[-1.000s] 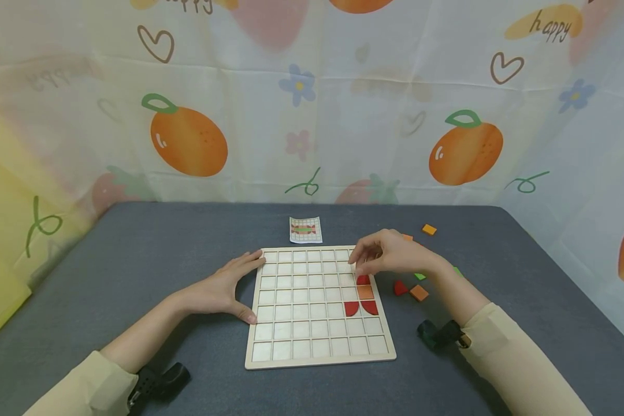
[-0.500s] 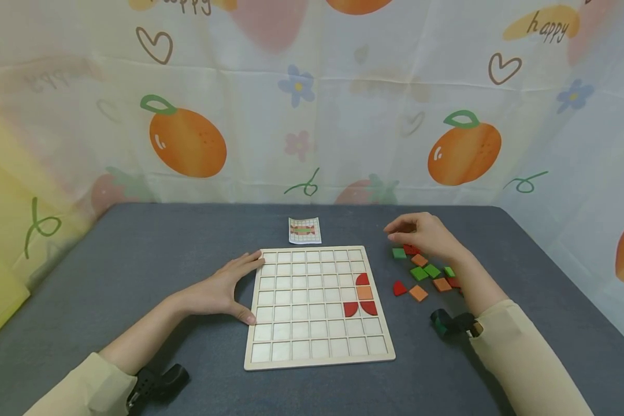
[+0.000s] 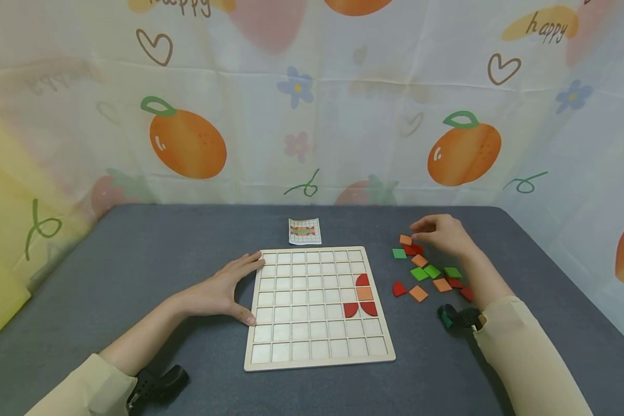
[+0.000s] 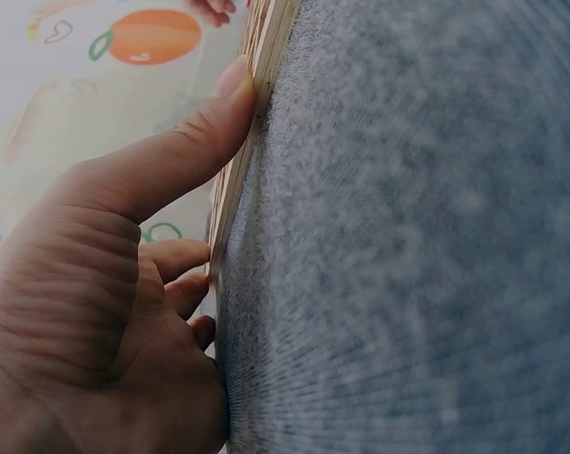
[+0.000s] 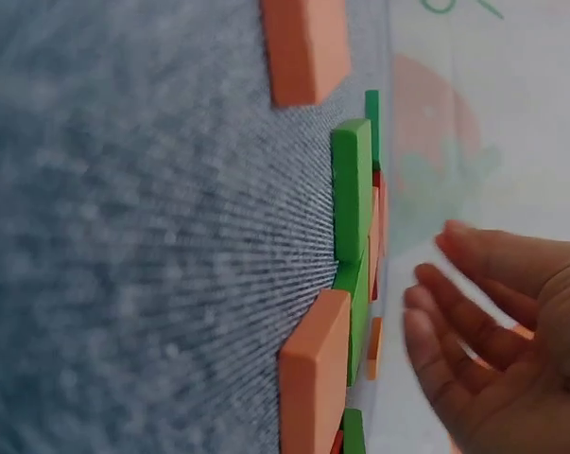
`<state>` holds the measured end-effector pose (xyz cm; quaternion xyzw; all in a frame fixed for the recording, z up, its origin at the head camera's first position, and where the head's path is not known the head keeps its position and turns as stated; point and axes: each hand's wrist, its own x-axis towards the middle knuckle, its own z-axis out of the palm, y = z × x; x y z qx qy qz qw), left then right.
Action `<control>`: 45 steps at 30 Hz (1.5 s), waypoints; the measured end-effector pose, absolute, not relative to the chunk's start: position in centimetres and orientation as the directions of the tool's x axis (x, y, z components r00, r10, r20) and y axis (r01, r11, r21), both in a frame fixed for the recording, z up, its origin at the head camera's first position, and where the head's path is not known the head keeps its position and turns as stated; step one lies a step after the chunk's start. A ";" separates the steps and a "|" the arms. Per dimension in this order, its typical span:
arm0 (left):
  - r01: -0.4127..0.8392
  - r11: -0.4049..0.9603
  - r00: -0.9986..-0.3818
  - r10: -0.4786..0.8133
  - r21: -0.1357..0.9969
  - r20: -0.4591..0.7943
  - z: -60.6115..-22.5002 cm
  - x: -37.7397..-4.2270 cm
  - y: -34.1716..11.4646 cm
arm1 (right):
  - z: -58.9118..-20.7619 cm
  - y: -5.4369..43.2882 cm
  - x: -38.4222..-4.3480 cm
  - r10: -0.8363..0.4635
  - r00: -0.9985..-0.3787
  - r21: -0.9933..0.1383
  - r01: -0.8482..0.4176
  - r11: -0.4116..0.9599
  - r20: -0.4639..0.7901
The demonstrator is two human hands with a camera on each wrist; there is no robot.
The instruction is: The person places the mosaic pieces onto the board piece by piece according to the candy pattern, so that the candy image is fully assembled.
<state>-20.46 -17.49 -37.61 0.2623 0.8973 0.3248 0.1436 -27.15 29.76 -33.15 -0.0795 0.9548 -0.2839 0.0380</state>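
My left hand rests along the left edge of a pale wooden grid board, thumb and fingers spread. In the left wrist view its thumb touches the board's side. Near the board's right edge lie an orange square tile and several red rounded tiles. My right hand hovers above the far end of the loose tiles, beside an orange tile. In the right wrist view its fingers are loosely bent, apart from the tiles, with nothing seen between them.
Right of the board are scattered green tiles, orange tiles and red tiles. Behind the board lies a small printed pattern card. A patterned cloth hangs behind the grey table.
My right hand has moved from the board's upper right corner rightward to the loose tiles, uncovering several of them. The left hand and the tiles on the board stay put.
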 end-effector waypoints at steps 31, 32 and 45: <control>0.386 0.639 -0.817 0.571 0.665 -0.074 -37.6 -20.4 -17.5 | -34.1 30.5 -26.8 -0.225 -0.965 -0.523 -0.124 0.843 -0.134; 0.386 0.640 -0.817 0.571 0.665 -0.075 -37.6 -20.4 -17.5 | -34.2 30.5 -26.8 -0.224 -0.965 -0.523 -0.123 0.843 -0.135; 0.382 0.644 -0.819 0.568 0.663 -0.079 -37.6 -20.4 -17.5 | -34.5 30.6 -26.8 -0.218 -0.973 -0.560 -0.140 0.817 -0.075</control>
